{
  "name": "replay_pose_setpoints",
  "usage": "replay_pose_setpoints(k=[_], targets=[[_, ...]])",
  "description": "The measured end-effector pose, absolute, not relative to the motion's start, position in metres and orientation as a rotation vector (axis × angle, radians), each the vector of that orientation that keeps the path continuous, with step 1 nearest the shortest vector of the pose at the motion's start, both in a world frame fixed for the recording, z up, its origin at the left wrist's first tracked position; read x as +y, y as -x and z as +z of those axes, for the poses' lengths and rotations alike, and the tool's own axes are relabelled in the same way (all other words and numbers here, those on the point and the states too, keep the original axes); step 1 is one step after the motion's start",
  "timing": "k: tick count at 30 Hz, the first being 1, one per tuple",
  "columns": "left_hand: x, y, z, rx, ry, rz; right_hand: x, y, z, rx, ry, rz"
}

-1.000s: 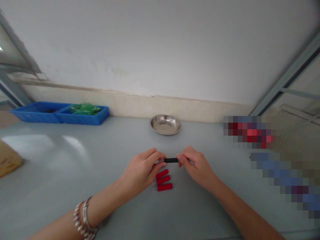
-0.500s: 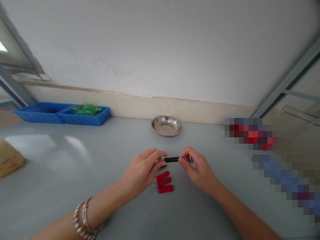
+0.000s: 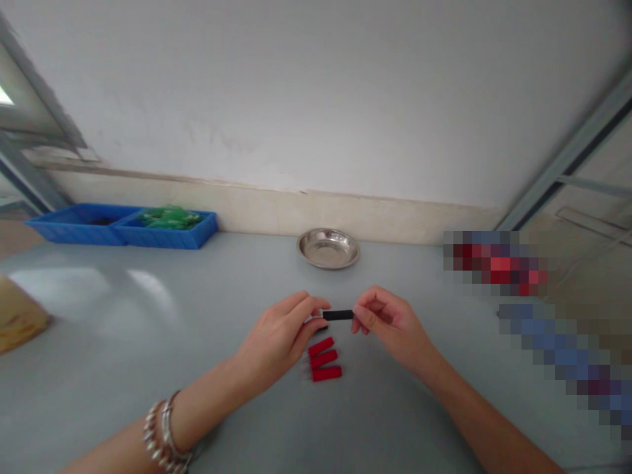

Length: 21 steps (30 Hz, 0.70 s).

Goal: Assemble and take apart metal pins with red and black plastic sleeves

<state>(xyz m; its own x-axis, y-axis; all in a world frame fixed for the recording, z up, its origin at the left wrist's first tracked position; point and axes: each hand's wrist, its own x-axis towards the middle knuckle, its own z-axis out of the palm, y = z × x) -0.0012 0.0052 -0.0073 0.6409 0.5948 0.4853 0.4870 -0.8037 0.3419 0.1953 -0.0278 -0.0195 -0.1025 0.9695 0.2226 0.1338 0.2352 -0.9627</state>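
Between my hands lies a short black-handled piece (image 3: 338, 315) with a thin pale end at its left, held level just above the table. My left hand (image 3: 284, 326) pinches that pale end between thumb and fingers. At the other end, my right hand (image 3: 388, 322) has its thumb and forefinger closed on the black handle's tip. Three similar red-handled pieces (image 3: 324, 359) with thin metal prongs pointing left rest on the table just below. Another small black piece (image 3: 320, 328) shows partly beneath my left fingertips; the rest of it is hidden.
A round metal dish (image 3: 328, 249) stands near the wall. Two joined blue bins (image 3: 162, 237) at the back left hold green pieces and something dark. A yellowish object (image 3: 22, 316) sits at the left edge. Blurred-out red and blue patches cover the right side.
My right hand's fingers have shifted their pinch at the handle's end, with the other fingertips now lower and curled beneath. The left hand and the red pieces stay put.
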Motion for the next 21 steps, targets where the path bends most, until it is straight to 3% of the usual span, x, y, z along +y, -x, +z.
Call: replay_pose_setpoints(k=[21], targets=[[0.0049, 0.0012, -0.0043, 0.957, -2.531, 0.788, -0.0297, -0.1962, -0.0209, -1.671, 1.215, 0.650]])
